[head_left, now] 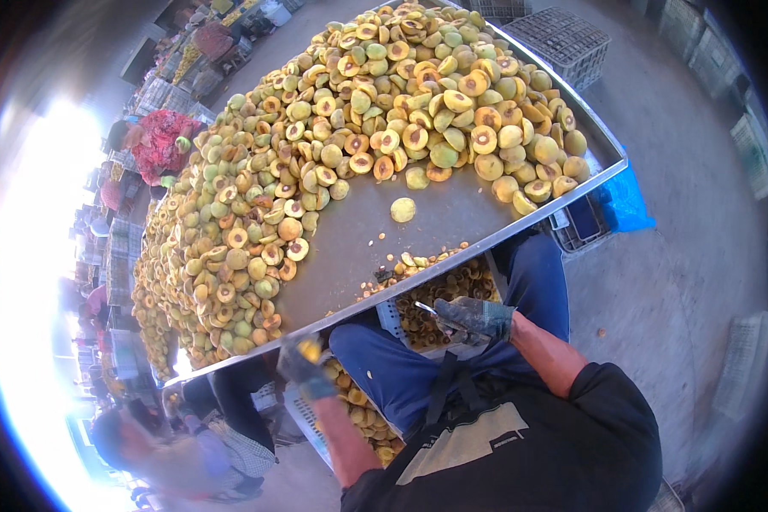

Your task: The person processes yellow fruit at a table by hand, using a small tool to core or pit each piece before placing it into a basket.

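Note:
A large heap of halved yellow peaches (358,111), many cut side up with dark pit hollows, covers most of the metal table (341,256) before me. My left hand (305,369), gloved and smeared by motion, is at the table's near edge with a peach half (310,350) at its fingers. Just below it stands a crate of peach halves (360,416). My right hand (480,317), in a dark grey glove, is closed round a thin metal hand tool (425,307); its exact kind is too small to tell. Beneath it, between my knees, sits a crate of brownish scraps (444,299).
One peach half (403,210) lies apart on the table, with small scraps (410,263) along the raised metal rim. A blue plastic bag (625,203) hangs at the right corner. Stacked crates (559,43) stand beyond. A co-worker (188,452) sits close at my left.

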`<state>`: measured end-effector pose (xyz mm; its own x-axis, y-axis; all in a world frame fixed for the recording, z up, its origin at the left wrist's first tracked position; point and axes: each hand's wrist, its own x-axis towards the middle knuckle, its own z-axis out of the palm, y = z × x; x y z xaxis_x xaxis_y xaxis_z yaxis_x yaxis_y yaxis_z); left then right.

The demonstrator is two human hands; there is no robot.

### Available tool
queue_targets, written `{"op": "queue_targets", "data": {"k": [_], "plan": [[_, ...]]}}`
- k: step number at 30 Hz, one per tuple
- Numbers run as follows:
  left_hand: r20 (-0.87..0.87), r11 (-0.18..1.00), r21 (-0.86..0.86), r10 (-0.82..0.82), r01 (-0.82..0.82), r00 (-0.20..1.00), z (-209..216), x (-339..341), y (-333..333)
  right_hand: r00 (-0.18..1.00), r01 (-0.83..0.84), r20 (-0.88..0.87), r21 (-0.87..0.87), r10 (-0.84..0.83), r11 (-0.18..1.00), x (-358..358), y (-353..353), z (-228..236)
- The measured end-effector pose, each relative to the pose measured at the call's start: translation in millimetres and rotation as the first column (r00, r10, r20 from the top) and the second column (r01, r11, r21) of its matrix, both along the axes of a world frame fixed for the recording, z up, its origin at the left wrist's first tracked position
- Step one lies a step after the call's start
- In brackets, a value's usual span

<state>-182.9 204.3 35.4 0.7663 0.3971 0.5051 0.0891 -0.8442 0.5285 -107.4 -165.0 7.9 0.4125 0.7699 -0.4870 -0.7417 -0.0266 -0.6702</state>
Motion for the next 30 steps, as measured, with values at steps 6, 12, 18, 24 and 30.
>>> {"op": "queue_targets", "data": {"k": [6,12,18,24,30], "plan": [[-0.622,0.895,0.387,0.430,-0.220,0.655,3,-90,79,0.979,0.148,-0.143,0.010,-0.145,0.989,5,11,0],[-0.290,0.984,-0.014,0.167,-0.179,0.942,-23,-8,44,0.989,0.145,0.030,-0.001,-0.145,0.989,1,22,-50],[-0.125,0.940,-0.019,-0.339,0.340,0.932,-22,158,-107,0.976,0.215,0.010,0.125,-0.217,0.969,0,-5,-13],[-0.385,0.818,0.240,-0.415,0.523,0.825,-100,261,-153,0.967,0.253,-0.035,0.121,-0.251,0.960,-7,-14,-10],[-0.300,0.789,-0.318,-0.610,0.526,0.734,-100,259,-132,0.921,0.386,-0.119,0.150,-0.371,0.910,-11,-13,-1]]}}
